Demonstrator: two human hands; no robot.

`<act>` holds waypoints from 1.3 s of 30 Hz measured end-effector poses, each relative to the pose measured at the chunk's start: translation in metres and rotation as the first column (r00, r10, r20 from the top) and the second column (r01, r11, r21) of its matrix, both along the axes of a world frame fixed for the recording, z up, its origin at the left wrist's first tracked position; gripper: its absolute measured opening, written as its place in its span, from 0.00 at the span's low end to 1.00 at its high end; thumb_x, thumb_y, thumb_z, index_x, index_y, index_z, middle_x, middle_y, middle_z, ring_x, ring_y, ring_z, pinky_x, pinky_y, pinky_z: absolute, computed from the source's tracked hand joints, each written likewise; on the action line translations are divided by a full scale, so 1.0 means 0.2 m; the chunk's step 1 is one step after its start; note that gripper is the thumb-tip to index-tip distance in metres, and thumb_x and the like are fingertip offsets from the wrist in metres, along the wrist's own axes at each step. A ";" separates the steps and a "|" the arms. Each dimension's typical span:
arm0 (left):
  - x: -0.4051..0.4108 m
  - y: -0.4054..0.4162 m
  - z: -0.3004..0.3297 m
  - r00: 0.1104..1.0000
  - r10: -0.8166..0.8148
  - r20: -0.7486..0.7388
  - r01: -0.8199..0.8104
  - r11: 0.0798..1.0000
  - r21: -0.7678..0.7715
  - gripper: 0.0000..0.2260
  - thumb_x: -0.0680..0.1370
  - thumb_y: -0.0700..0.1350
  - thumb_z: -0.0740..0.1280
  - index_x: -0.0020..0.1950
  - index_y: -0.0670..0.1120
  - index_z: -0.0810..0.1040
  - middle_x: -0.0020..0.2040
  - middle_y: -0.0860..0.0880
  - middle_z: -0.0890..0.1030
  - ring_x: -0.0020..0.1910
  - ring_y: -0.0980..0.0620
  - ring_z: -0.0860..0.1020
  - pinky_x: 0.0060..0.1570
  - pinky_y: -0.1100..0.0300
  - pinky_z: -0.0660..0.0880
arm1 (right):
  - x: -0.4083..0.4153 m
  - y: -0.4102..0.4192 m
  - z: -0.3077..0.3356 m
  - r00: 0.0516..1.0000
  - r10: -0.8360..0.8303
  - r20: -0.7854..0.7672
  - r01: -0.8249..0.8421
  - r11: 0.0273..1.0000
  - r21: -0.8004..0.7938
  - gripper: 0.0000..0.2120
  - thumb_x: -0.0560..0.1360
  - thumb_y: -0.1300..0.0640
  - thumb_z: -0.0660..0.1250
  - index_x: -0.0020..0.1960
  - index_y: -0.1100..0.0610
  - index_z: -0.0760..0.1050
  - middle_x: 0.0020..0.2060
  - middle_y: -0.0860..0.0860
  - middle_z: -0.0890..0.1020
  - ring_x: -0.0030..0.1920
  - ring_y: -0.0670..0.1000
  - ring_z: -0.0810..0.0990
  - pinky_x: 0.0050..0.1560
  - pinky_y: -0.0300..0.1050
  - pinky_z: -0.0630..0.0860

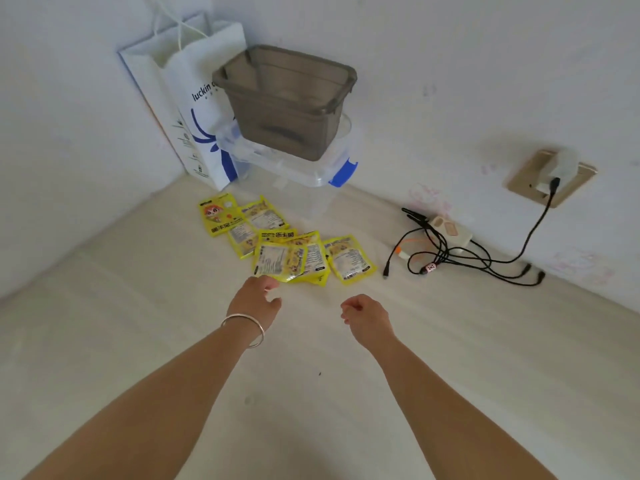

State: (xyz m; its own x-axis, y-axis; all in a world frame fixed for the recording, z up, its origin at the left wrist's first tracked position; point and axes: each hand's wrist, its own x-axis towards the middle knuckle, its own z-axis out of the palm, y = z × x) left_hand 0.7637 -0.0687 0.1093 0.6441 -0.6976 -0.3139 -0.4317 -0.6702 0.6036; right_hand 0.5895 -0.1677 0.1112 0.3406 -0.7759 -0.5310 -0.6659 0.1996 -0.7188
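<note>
Packets (280,259): yellow, overlapping on the pale surface (138,341); light, limp, slick.
Hold: I favour a sealed edge.
Left grip (256,299): half-curled, empty, beside nearest packet.
Right grip (363,313): half-curled, empty.

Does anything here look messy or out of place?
The yellow snack packets lie in a loose, overlapping scatter, one face up and most face down, just beyond the left hand. The black cables by the wall socket are tangled.
</note>
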 end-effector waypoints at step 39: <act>0.31 -0.30 -0.12 0.945 -0.202 0.256 0.157 0.970 0.185 0.28 0.77 0.41 0.62 0.75 0.55 0.57 0.70 0.51 0.70 0.62 0.44 0.76 0.57 0.50 0.73 | 0.58 -0.38 -0.16 0.802 0.132 -0.583 -0.344 0.899 -0.270 0.47 0.66 0.36 0.70 0.76 0.51 0.52 0.76 0.57 0.51 0.77 0.60 0.48 0.75 0.58 0.52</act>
